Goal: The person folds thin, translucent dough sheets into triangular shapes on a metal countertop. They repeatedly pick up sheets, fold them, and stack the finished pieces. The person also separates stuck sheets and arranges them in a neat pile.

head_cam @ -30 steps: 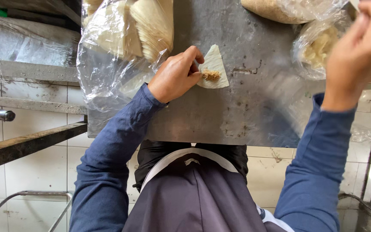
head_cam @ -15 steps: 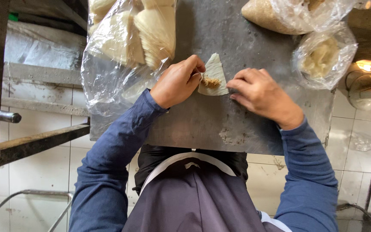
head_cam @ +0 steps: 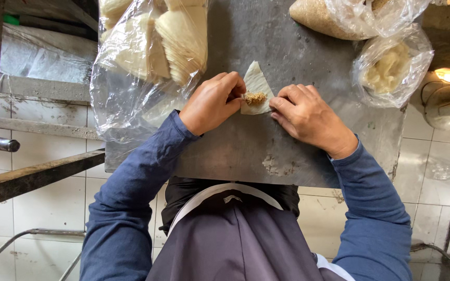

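Head view, looking straight down. Nearest: grey apron (head_cam: 235, 244) and blue sleeves (head_cam: 131, 198), with white tiled floor (head_cam: 42, 203) showing below the table edge.

Next out, on the grey metal table (head_cam: 246, 156): both hands meet at one small pale wrapper (head_cam: 257, 86), a triangular sheet lying flat near the middle of the table with a dab of brown filling (head_cam: 255, 98) at its lower part.

Left hand (head_cam: 212, 104): fingers curled, thumb and fingertips pinching the wrapper's left edge beside the filling. Same hold as a second ago; it has not moved off the sheet.

Right hand (head_cam: 308, 117): a second ago it was raised at the far right, off the wrapper; half a second ago it had come down next to the sheet. Now its fingertips are bent onto the wrapper's right edge, touching it. I cannot tell whether they pinch the edge or only press it.

Judgement: filling is placed, both edges are now under the fingers, so the work reads as having passed from loading to folding or closing. Wrapper is not yet closed; filling is exposed.

Farther: clear bag of stacked pale wrappers (head_cam: 152, 47) at upper left, touching the left wrist area. Upper right, a small bag of white lumps (head_cam: 391, 67), and beyond it a bag of tan grainy material (head_cam: 329, 18).
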